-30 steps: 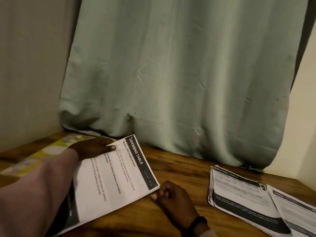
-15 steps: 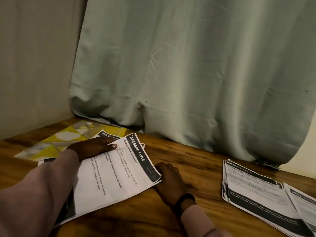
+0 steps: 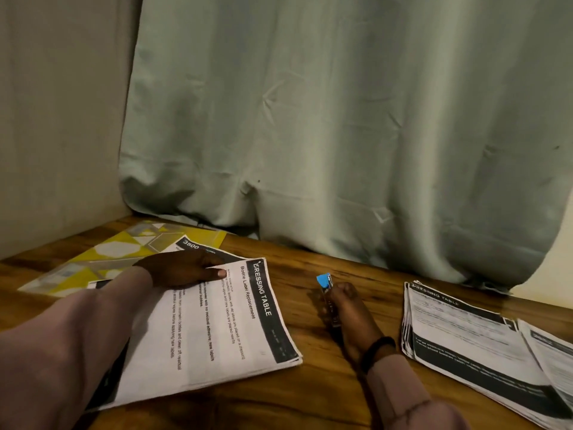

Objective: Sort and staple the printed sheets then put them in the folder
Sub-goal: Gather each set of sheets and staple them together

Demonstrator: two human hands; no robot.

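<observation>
Blue-tipped stapler [image 3: 327, 297] newly in right hand [image 3: 347, 318].

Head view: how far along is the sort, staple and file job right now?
Done: one aligned set of sheets lies squared under the left hand. In hand: the right hand grips a small stapler beside it; no staple visible. Left: the stack at right, then filing into the yellow folder, which lies flat.
</observation>
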